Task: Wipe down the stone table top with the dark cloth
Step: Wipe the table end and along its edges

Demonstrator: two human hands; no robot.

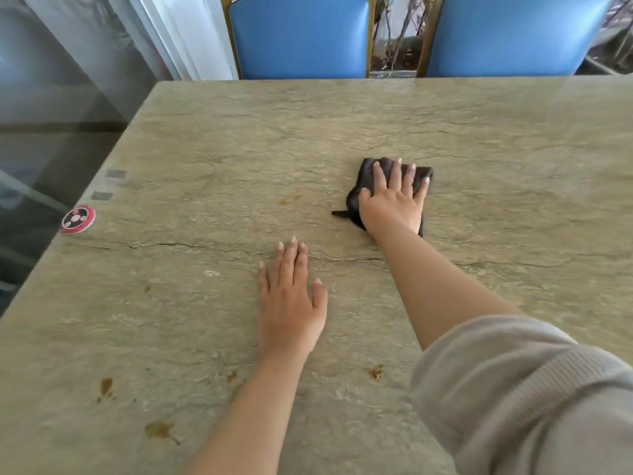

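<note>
The stone table top [212,138] fills most of the view, beige-green with veins and a long crack across the middle. A dark folded cloth [368,173] lies near the table's centre. My right hand [394,200] presses flat on the cloth with straight, spread fingers and covers most of it. My left hand [291,299] rests flat on the bare stone, nearer to me and left of the cloth. Brown stains [159,430] dot the near left part of the table, with a smaller stain [376,371] below my right forearm.
A round red and black disc [78,219] sits at the table's left edge. Two blue chairs [301,36] [513,36] stand at the far side. A glass panel [51,132] runs along the left of the table.
</note>
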